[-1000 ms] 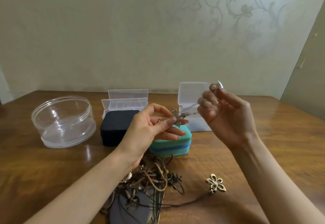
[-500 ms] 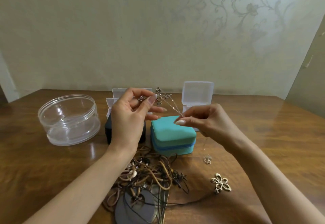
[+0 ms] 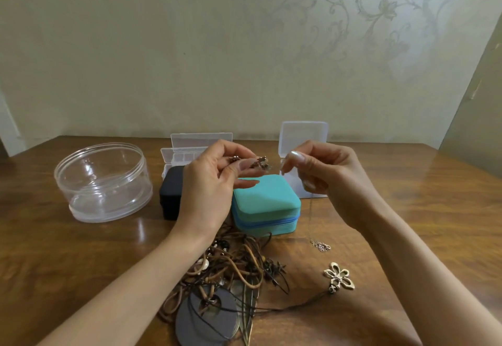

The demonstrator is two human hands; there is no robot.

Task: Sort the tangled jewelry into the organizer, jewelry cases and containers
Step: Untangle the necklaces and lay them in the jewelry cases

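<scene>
Mid-untangle here: the left grip [image 3: 209,182] pinches a small charm [image 3: 261,161]. The right grip [image 3: 334,180], just beside it, pinches the fine chain [image 3: 320,246], whose tail drops below that grip onto the desk [image 3: 407,210]. Next move, I reckon: ease the chain free gently, then unzip the teal case [image 3: 266,204] under both grips, which looks closed. An open box [image 3: 303,134] sits just behind the right grip, with bare desk out to its right. The tangle [image 3: 231,267] crowds below the left.

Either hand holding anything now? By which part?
Left hand pinches the necklace's small metal pendant between thumb and fingers. Right hand appears to pinch its thin chain just beside the pendant; the chain's loose end trails onto the table.
</scene>
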